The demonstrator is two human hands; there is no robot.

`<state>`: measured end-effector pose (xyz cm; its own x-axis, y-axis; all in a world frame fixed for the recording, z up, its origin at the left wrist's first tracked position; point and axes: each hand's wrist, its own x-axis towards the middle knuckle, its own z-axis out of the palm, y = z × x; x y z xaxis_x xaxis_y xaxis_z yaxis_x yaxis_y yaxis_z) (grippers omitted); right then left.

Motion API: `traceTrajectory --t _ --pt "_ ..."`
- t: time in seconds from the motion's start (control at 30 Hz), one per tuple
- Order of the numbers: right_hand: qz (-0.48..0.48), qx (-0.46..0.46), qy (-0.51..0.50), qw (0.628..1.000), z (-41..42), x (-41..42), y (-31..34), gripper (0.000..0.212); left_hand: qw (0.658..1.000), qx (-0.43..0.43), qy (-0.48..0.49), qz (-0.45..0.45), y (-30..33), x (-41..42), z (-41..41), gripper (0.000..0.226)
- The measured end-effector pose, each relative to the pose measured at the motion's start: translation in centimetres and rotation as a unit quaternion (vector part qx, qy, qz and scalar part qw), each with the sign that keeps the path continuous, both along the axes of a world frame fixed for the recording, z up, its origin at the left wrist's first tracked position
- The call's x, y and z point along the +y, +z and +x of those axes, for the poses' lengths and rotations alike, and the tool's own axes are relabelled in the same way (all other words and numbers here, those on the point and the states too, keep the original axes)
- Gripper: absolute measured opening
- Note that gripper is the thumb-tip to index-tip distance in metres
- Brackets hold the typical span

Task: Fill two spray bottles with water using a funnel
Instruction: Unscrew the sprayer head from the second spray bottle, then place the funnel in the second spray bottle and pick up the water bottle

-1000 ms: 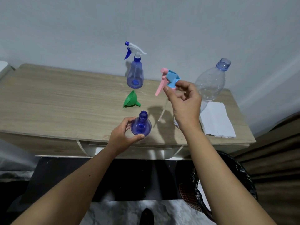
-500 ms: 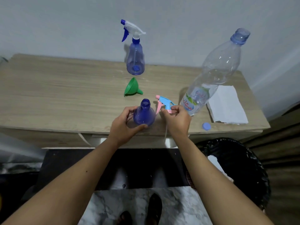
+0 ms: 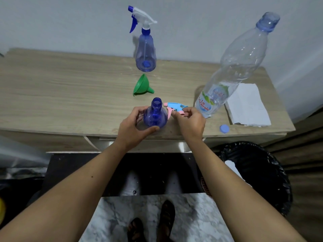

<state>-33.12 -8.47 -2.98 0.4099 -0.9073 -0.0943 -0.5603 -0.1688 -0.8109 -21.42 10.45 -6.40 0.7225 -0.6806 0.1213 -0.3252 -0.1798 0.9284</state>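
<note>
Near the desk's (image 3: 52, 81) front edge, about midway along: open-necked blue spray bottle (image 3: 154, 115), upright, gripped by left hand (image 3: 132, 127), fingers behind and thumb curled across the front of its body. Just beside it on the right: pink-and-blue trigger head (image 3: 174, 109), pinched by right hand (image 3: 191, 122), lying at or just above the desktop, contact not certain. Behind the bottle, toward mid-desk: green funnel (image 3: 141, 85) on its side, untouched. Farther back, close to the rear edge by the wall: second spray bottle (image 3: 146, 55), upright, sprayer on. Toward the right edge: uncapped water bottle (image 3: 232, 67), partly filled; folded white paper (image 3: 248, 105) by the right front corner; blue cap (image 3: 224, 128) close to the front edge. Broad bare wood across the left half. Below the right front corner: black-lined bin (image 3: 258, 172).
</note>
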Motion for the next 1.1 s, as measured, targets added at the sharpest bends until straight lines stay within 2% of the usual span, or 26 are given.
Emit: traceTrajectory --t 0.23,0.37,0.47,0.6,0.77,0.87,1.0,1.1 --pt "-0.003 -0.005 0.023 1.000 -1.0 0.3 0.4 0.039 1.000 0.001 -0.002 0.014 0.6 0.1 0.0 0.084" --pt "-0.060 0.006 0.063 0.996 -1.5 0.4 1.0 0.033 1.000 0.017 0.001 0.022 1.0 0.0 -0.1 0.086" --pt "-0.109 -0.028 0.091 0.989 -1.4 0.4 1.8 0.026 0.999 0.025 0.006 0.026 1.4 0.0 -0.3 0.087" --pt "-0.126 -0.100 0.168 0.972 0.6 -0.5 3.2 0.024 0.999 0.043 0.011 0.014 1.7 -0.1 -0.5 0.089" --pt "-0.103 -0.139 0.289 0.942 6.0 -2.1 4.7 0.028 0.998 0.055 0.019 0.003 1.7 -0.2 -0.4 0.084" --pt "-0.089 -0.129 0.346 0.925 9.7 -2.5 5.1 0.031 0.997 0.065 0.039 -0.007 1.0 -0.4 -0.3 0.080" --pt "-0.119 -0.095 0.417 0.896 13.3 -2.6 5.2 0.038 0.996 0.073 0.058 -0.007 0.4 -0.4 -0.4 0.081" --pt "-0.134 -0.070 0.460 0.875 14.5 -3.1 4.8 0.035 0.995 0.074 0.065 -0.008 0.3 -0.4 -0.4 0.082"
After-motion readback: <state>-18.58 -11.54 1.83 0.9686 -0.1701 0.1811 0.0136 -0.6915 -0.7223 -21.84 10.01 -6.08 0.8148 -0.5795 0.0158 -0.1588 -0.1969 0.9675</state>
